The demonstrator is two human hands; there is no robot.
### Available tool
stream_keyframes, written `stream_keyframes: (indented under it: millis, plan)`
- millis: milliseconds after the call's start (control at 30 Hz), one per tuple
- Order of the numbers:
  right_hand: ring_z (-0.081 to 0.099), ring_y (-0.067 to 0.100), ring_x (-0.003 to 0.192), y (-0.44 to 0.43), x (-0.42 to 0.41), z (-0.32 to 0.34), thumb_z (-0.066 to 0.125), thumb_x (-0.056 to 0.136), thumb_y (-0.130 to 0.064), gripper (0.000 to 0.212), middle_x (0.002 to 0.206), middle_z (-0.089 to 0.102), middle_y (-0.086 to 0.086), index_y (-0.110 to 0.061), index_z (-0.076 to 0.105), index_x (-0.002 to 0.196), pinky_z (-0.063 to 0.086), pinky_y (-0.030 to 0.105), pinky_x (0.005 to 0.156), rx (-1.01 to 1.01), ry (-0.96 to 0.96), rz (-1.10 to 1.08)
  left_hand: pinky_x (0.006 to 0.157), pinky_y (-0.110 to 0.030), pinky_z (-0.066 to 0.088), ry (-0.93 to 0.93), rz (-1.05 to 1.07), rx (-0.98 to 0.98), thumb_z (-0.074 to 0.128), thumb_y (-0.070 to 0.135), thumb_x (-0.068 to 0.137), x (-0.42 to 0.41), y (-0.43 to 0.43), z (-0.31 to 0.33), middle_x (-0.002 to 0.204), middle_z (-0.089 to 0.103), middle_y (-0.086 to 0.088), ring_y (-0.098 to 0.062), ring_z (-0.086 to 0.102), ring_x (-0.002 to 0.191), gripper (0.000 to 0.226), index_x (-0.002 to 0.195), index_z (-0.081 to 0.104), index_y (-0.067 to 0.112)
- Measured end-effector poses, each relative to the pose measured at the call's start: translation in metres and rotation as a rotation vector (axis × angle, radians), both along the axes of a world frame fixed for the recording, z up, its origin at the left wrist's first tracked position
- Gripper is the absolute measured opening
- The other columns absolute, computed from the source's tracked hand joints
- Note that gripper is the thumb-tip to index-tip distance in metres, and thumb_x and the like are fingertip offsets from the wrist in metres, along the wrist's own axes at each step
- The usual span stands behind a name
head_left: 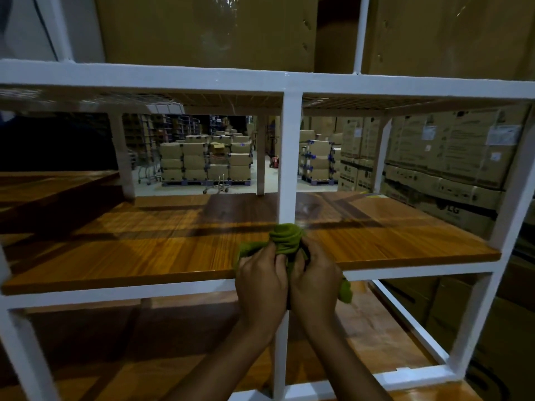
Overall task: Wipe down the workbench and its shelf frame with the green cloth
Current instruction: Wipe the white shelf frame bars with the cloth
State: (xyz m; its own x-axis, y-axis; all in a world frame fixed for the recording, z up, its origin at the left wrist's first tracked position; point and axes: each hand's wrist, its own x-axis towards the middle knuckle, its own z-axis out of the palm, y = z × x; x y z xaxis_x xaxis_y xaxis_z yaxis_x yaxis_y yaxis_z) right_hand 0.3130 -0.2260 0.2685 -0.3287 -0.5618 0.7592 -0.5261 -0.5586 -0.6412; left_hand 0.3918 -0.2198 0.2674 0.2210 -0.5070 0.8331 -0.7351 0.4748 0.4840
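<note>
At the foot of the post (288, 157), where that white upright meets the front edge of the wooden shelf (144, 250), the person holds the cloth (285, 237) in both hands. The left hand (260, 280) sits just left of the post and the right hand (314, 280) just right of it. Their knuckles nearly touch, and the fingers of each are curled tight into the green fabric. The cloth is bunched into a wad that rises above the fingers and lies against the post's base. One loose end shows left of the left hand, and another hangs below and to the right of the right hand. Whether the wad wraps right round the post or only presses on its front cannot be told.

The step in hand looks to be the frame rather than the board. The person seems either to be regathering the cloth or clamping it to the post to rub it. The next move likely calls for a firm two-handed grip with the fabric folded about the upright. A stroke would then run up the post toward the top rail (173, 78), with the hanging end kept clear of the corner. Nothing shows whether the shelf on either side of the post has been wiped.
</note>
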Motion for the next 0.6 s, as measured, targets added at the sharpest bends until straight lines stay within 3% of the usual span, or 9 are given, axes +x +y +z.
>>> stream_keyframes:
  millis: [100, 200, 267, 367, 500, 600]
  plan:
    - [0.056, 0.002, 0.069, 0.004, -0.006, 0.003, 0.060, 0.092, -0.002, 0.025, 0.086, 0.072, -0.006, -0.015, 0.073, 0.109, 0.045, 0.024, 0.063, 0.030, -0.035, 0.071, 0.059, -0.021, 0.031, 0.095, 0.034, -0.022, 0.053, 0.014, 0.090, -0.007, 0.004, 0.002, 0.065, 0.063, 0.003, -0.008, 0.049, 0.066, 0.019, 0.084, 0.071, 0.015]
    - [0.060, -0.012, 0.078, 0.005, -0.008, 0.009, 0.062, 0.092, -0.005, 0.029, 0.088, 0.063, -0.026, -0.020, 0.070, 0.116, 0.047, 0.009, 0.070, 0.079, -0.151, 0.213, 0.054, -0.024, 0.039, 0.282, -0.051, 0.025, 0.057, 0.010, 0.093, -0.016, 0.005, 0.008, 0.063, 0.061, 0.006, -0.006, 0.053, 0.060, 0.018, 0.083, 0.070, 0.016]
    - [0.064, -0.007, 0.091, 0.003, -0.009, 0.017, 0.064, 0.092, -0.005, 0.029, 0.099, 0.071, -0.014, -0.017, 0.069, 0.118, 0.050, 0.011, 0.078, 0.069, -0.214, 0.280, 0.050, -0.018, 0.037, 0.407, -0.109, 0.031, 0.058, 0.007, 0.093, -0.022, 0.007, 0.019, 0.059, 0.060, 0.007, -0.006, 0.054, 0.054, 0.021, 0.079, 0.070, 0.016]
    - [0.067, 0.012, 0.101, -0.003, -0.008, 0.036, 0.068, 0.089, -0.005, 0.029, 0.110, 0.073, 0.002, -0.012, 0.070, 0.117, 0.054, 0.027, 0.089, 0.003, -0.240, 0.264, 0.051, -0.011, 0.036, 0.483, -0.119, 0.002, 0.058, 0.005, 0.093, -0.027, 0.010, 0.044, 0.060, 0.061, 0.009, -0.002, 0.055, 0.055, 0.022, 0.079, 0.071, 0.015]
    - [0.067, 0.012, 0.097, -0.010, -0.007, 0.076, 0.069, 0.089, -0.006, 0.028, 0.107, 0.073, 0.005, -0.008, 0.070, 0.116, 0.051, 0.012, 0.085, -0.063, -0.253, 0.277, 0.051, -0.010, 0.038, 0.495, -0.108, -0.020, 0.058, 0.005, 0.094, -0.027, 0.006, 0.089, 0.062, 0.062, 0.009, 0.001, 0.057, 0.056, 0.020, 0.082, 0.073, 0.012]
    - [0.067, 0.015, 0.095, -0.014, -0.004, 0.106, 0.068, 0.090, -0.007, 0.025, 0.105, 0.073, 0.008, -0.006, 0.071, 0.114, 0.054, 0.023, 0.085, -0.085, -0.292, 0.281, 0.054, -0.010, 0.044, 0.479, -0.101, -0.055, 0.058, 0.007, 0.094, -0.027, 0.003, 0.122, 0.070, 0.066, 0.009, 0.004, 0.061, 0.062, 0.019, 0.090, 0.074, 0.015]
